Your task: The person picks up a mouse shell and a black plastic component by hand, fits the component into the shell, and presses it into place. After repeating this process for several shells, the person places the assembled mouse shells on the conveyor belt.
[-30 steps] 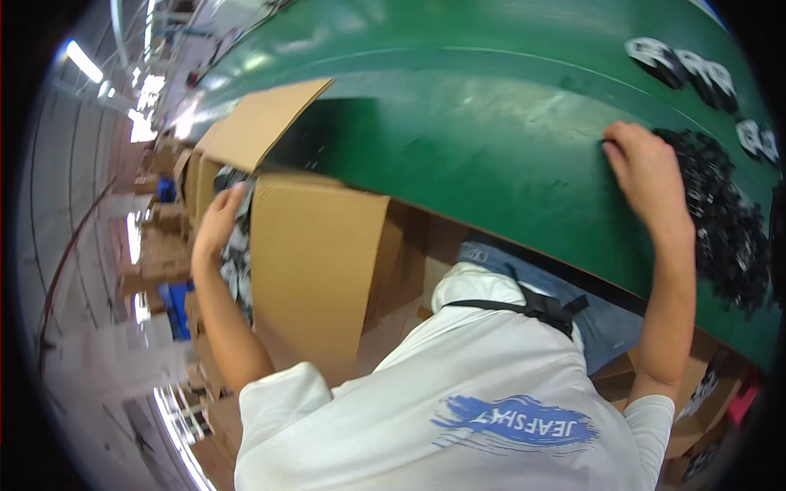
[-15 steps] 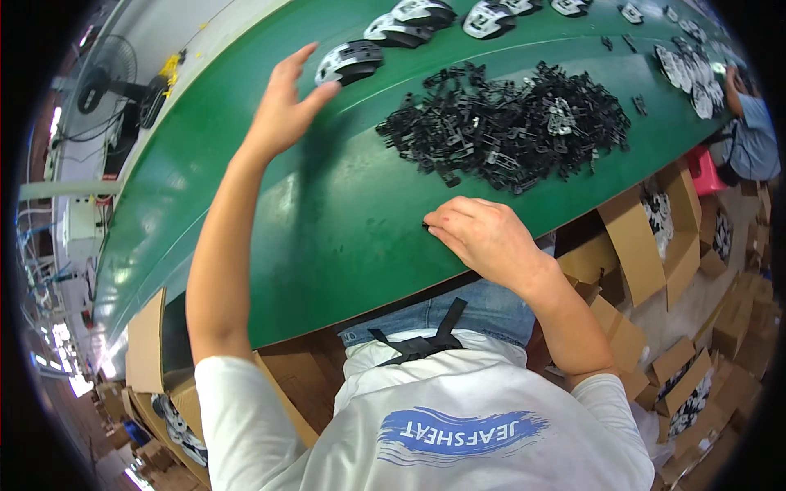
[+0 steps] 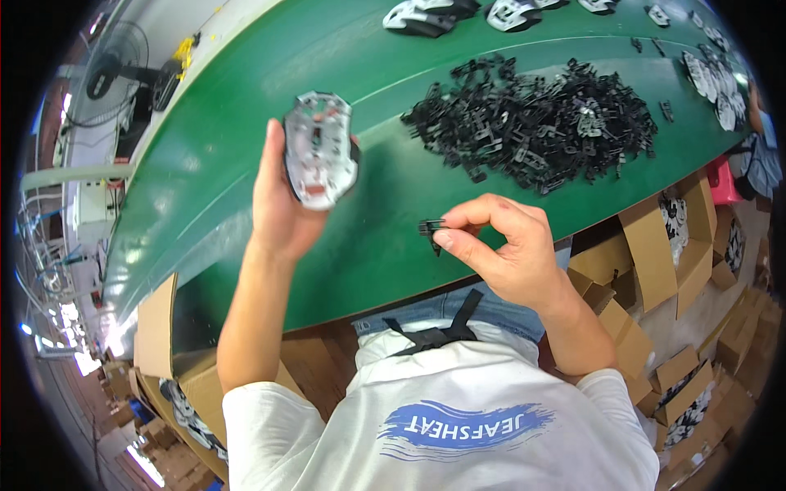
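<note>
At the green, smooth-topped counter [image 3: 372, 274], the person's left hand [image 3: 282, 213] holds a pale, oval, hollow plastic shell with a dark rim [image 3: 321, 155] up above the surface, its ribbed inside facing upward; the thumb lies along one side, and the other fingers are mostly hidden beneath it. The right hand [image 3: 512, 250] pinches a small, black, pronged plastic clip [image 3: 429, 228] between thumb and forefinger, apart from the shell and over the counter. I'd judge the shell light and stiff, a little slippery on its outside, and best cradled from below or held by its long sides, clear of the ribs. The clip looks nearly weightless, with thin prongs that might snap, so its solid body seems the place to grip. Beyond the hands lies a loose heap of similar black plastic clips [image 3: 532, 123], and white-and-black curved shells [image 3: 426, 18] sit along the far side. At the left, an open brown cardboard box [image 3: 155, 331] holds pale and dark pieces [image 3: 192, 421]; at the right, another tan cardboard box with raised flaps [image 3: 651, 245] holds whitish pieces [image 3: 674, 225], too small for me to tell apart.
</note>
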The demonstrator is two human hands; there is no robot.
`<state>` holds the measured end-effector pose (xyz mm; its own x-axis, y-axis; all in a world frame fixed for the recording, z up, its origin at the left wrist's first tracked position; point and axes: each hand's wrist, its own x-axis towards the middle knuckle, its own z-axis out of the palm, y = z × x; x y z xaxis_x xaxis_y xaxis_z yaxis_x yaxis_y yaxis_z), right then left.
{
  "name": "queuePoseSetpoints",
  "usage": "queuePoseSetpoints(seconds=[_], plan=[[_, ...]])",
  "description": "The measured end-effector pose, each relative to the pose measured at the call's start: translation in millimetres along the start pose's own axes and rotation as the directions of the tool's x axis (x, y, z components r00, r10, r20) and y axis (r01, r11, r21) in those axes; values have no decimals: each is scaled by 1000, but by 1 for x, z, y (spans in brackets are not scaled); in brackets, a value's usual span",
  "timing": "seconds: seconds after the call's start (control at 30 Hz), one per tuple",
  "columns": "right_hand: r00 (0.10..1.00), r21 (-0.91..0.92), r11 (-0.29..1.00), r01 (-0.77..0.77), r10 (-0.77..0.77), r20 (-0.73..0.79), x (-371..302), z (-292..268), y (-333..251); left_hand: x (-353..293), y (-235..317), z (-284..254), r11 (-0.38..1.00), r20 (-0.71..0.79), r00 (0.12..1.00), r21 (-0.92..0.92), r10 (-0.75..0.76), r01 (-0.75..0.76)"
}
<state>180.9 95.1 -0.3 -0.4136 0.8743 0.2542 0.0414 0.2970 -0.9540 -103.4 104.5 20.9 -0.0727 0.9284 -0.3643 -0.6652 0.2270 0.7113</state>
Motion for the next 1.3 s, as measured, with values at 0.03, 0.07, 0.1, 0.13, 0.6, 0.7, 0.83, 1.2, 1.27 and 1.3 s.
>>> queuePoseSetpoints(seconds=[0.03, 0.07, 0.1, 0.13, 0.6, 0.7, 0.83, 1.2, 1.27, 1.3], plan=[[999, 42, 998, 40, -40, 20, 6, 6, -8, -19, -9, 2, 998, -23, 999, -39, -49, 48], [999, 48, 999, 26, -28, 37, 12, 10, -14, -34, -19, -2, 995, 122, 992, -85, -38, 49], [995, 41, 995, 91, -93, 37, 18, 16, -19, -47, -27, -3, 993, 161, 986, -108, -31, 49], [988, 24, 988, 151, -152, 27, 22, 22, -21, -56, -36, 0, 989, 211, 977, -132, -32, 61], [915, -598, 766, 237, -383, -129, -2, 13, 6, -73, -105, 54, 996, 196, 978, -39, -72, 81], [918, -602, 766, 226, -374, -130, -5, 6, 3, -72, -110, 58, 996, 165, 984, 61, -69, 60], [948, -482, 859, 174, -278, -153, -5, 6, 5, -72, -112, 58, 992, 161, 986, 120, -42, 23], [920, -617, 726, 303, -391, -8, -7, 13, 6, -79, -105, 50, 956, 98, 979, -217, -181, 198], [916, -660, 680, 318, -399, 30, -8, 11, 6, -79, -105, 51, 951, 101, 976, -225, -195, 213], [918, -661, 681, 315, -396, 29, -9, 10, 6, -79, -105, 55, 953, 78, 975, -206, -210, 222]])
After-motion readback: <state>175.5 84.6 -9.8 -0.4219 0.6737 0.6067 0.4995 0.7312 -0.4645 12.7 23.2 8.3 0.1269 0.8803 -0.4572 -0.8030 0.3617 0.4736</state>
